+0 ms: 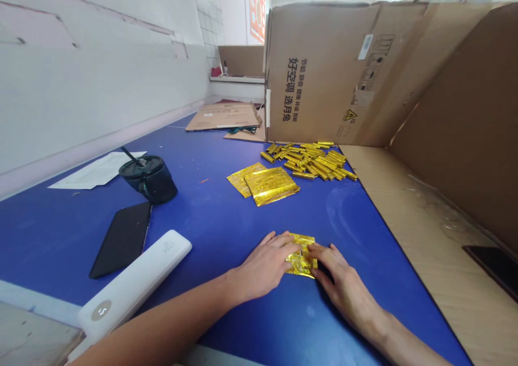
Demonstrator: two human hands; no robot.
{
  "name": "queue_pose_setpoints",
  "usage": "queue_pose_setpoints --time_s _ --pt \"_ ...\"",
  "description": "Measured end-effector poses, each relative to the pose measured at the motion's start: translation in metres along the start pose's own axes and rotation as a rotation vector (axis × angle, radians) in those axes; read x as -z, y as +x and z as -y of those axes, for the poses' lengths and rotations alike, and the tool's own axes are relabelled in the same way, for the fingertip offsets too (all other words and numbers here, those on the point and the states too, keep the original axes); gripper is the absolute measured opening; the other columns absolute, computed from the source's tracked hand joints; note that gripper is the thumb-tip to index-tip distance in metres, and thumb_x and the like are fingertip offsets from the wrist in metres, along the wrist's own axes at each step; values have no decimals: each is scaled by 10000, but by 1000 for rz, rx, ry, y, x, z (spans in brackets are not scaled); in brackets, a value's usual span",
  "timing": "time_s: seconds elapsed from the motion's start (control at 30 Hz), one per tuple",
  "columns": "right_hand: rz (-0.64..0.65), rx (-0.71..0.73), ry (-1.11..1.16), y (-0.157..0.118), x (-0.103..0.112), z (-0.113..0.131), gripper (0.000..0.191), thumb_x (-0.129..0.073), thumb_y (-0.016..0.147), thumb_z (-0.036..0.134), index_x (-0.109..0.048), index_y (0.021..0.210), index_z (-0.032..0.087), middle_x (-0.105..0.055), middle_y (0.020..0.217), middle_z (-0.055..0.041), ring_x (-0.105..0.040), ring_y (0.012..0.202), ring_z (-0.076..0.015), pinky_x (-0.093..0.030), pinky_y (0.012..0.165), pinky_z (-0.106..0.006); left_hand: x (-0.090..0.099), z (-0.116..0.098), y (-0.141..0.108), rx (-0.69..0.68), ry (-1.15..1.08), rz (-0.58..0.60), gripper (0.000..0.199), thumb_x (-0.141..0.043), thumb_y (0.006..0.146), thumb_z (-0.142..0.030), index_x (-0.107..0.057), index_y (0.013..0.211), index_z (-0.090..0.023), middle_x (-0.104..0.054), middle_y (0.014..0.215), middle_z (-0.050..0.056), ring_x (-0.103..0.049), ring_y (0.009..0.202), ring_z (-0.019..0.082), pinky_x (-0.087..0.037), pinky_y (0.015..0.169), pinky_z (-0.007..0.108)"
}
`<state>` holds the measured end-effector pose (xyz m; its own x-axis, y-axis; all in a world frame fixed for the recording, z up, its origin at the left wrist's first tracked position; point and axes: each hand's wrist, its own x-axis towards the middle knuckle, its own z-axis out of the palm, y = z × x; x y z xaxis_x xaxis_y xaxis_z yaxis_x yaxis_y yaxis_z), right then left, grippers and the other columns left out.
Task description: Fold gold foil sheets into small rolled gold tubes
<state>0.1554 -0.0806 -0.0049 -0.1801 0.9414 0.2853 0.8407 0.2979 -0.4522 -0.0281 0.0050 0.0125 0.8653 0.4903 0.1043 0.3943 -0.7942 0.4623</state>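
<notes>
A small gold foil sheet [301, 269] lies on the blue table in front of me. My left hand [267, 263] rests on its left side, fingers apart and flat. On its right edge, my right hand [338, 274] touches the foil with curved, spread fingertips. Something small sits on the foil between the hands, too small to make out. Farther back are flat stacked gold sheets [272, 185]. Behind them, to the right, lies a pile of rolled gold tubes [315, 161].
On the left stand a dark cup with a straw [156, 180], a black phone [121, 239], a long white device [135, 282] and white papers [97, 170]. A large cardboard box [327, 74] rises behind, with cardboard along the right edge.
</notes>
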Motion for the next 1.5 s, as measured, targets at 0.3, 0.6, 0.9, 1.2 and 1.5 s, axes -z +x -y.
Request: queue_pose_setpoints --time_s 0.3,0.6,0.9,1.2,1.5 --pt "54 71 -257 4 16 -6 241 -452 808 199 -619 967 267 -566 1134 -59 -481 1072 -229 -299 921 -513 1 -7 -5 -69 261 1 308 -399 848 -335 -482 1131 -245 -415 1220 89 -342 1152 224 -256 935 402" --pt "57 27 -409 4 27 -10 235 -488 785 405 -633 933 292 -550 1158 -49 -428 1118 -267 -268 916 -546 0 -22 -11 -124 359 52 580 -428 753 -575 -317 1257 -311 -403 1208 117 -354 1111 281 -274 884 442" --pt "59 22 -441 5 24 -8 214 -527 768 377 -622 928 272 -546 1161 -63 -432 1115 -262 -275 918 -538 5 -16 -15 -155 290 165 666 -406 723 -629 -229 1292 -331 -217 1356 136 -194 1229 309 -191 935 492" --pt "71 -3 -430 5 24 -8 207 -544 761 361 -623 929 270 -552 1155 -61 -431 1117 -259 -281 917 -532 16 -14 -17 -161 194 318 764 -420 681 -667 -186 1313 -305 -79 1398 130 -85 1254 334 -127 954 529" --pt "74 -7 -401 6 26 -6 212 -533 767 366 -625 931 268 -557 1146 -68 -439 1110 -262 -275 915 -541 22 -10 -19 -193 119 335 769 -425 658 -685 -249 1298 -296 -90 1399 120 -66 1261 314 -116 964 532"
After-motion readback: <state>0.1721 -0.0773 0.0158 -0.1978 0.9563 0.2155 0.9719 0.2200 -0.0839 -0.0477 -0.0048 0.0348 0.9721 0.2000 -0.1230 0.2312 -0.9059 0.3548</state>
